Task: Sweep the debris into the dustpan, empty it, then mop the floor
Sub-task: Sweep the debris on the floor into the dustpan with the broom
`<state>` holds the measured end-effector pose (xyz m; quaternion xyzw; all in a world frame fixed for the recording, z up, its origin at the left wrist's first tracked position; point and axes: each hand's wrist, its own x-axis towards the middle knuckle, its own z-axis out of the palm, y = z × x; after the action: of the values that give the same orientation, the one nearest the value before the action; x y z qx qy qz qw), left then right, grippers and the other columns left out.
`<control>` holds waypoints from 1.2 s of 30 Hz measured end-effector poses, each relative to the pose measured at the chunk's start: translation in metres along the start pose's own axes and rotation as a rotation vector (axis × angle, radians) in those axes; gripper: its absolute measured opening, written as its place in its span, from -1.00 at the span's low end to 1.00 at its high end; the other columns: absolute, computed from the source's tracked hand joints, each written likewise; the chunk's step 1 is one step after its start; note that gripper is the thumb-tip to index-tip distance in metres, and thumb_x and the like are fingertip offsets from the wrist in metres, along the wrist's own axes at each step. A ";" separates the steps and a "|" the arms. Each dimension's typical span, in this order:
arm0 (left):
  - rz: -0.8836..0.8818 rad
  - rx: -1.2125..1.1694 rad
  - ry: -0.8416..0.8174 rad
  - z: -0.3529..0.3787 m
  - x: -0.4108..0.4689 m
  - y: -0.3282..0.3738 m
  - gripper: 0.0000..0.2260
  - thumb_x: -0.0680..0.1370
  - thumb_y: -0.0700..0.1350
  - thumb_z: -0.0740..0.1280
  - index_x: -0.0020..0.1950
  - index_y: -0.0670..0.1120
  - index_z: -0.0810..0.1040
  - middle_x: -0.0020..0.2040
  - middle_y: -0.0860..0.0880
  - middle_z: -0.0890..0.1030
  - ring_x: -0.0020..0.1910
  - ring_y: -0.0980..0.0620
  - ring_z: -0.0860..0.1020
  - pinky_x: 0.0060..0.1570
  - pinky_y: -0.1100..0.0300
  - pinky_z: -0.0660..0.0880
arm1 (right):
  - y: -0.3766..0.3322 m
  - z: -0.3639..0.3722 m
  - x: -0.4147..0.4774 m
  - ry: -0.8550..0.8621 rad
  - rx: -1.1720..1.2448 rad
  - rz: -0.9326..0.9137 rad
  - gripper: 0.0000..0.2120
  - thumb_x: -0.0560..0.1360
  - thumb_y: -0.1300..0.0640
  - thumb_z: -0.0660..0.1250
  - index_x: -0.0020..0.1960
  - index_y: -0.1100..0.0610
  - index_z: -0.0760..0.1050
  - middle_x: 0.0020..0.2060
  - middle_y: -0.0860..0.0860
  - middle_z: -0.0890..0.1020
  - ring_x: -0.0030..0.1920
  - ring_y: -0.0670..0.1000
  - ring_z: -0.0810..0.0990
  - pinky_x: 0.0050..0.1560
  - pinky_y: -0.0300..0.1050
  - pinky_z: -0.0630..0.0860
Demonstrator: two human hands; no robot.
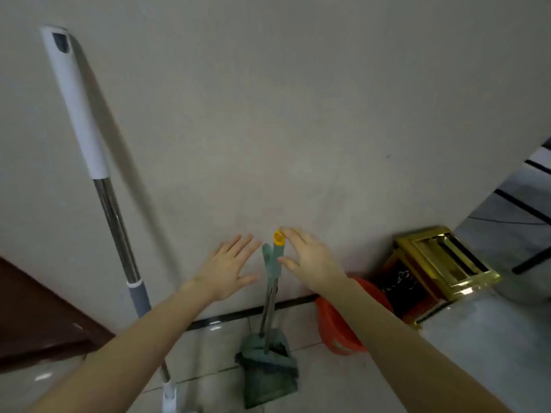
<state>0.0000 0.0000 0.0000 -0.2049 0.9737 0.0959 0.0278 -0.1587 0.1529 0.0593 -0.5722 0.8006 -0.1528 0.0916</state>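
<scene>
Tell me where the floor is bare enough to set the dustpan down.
Bare tiles lie between the mop pole and the dustpan, along the wall's dark baseboard. More bare floor lies right of the dustpan, near the camera. Crowded: the orange basin and gold bin fill the right corner.

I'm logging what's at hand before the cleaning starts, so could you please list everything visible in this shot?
mop: one, white grip, steel shaft, grey collar; leaning on the wall, left.
broom and dustpan set: one, grey-green, handles upright at the wall, centre.
yellow cap: one, atop a handle.
orange basin: one, on the floor, partly behind the right forearm.
gold-framed bin: one, gold and dark, right of the basin.
brown panel: one, lower left.
left hand: open, beside the handles.
right hand: open, at the yellow cap.
</scene>
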 end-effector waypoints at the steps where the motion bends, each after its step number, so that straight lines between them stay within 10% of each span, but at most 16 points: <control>1: 0.021 0.000 -0.035 0.008 0.008 -0.007 -0.18 0.38 0.49 -0.19 0.55 0.10 -0.13 0.58 0.02 -0.03 0.55 -0.06 -0.02 0.48 -0.08 0.06 | -0.001 0.007 0.004 0.020 -0.004 0.020 -0.42 0.55 -0.03 0.29 0.52 0.00 0.20 0.43 0.02 0.35 0.36 0.10 0.39 0.33 0.02 0.37; 7: 0.158 0.076 -0.099 0.047 0.057 -0.022 -0.30 0.56 0.23 0.16 0.55 0.08 -0.15 0.58 0.05 -0.11 0.55 -0.04 -0.09 0.49 -0.06 0.01 | 0.000 0.032 0.015 0.115 0.115 0.089 -0.51 0.56 0.02 0.29 0.44 -0.02 0.23 0.32 0.01 0.44 0.22 0.05 0.49 0.17 -0.13 0.45; 20: 0.359 0.247 -0.271 0.081 0.097 0.006 -0.39 0.58 0.12 0.19 0.55 0.04 0.01 0.58 0.02 -0.01 0.55 -0.02 -0.06 0.49 -0.05 -0.06 | 0.004 0.021 -0.002 0.095 0.266 0.269 -0.64 0.60 0.17 0.21 0.34 0.04 0.18 0.04 0.05 0.52 -0.17 0.02 0.56 -0.25 -0.37 0.37; 36: 0.672 0.497 -0.174 0.092 0.068 0.114 -0.65 0.58 -0.05 0.20 0.37 0.03 0.30 0.33 -0.04 0.39 0.38 -0.09 0.30 0.46 -0.05 -0.05 | 0.026 -0.017 -0.147 0.011 0.209 0.335 -0.61 0.60 0.24 0.21 0.33 -0.09 0.23 0.21 -0.05 0.46 0.07 0.00 0.56 0.00 -0.21 0.44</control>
<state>-0.1068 0.0943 -0.0766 0.1455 0.9739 -0.1210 0.1254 -0.1388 0.3016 0.0619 -0.4173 0.8649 -0.2211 0.1702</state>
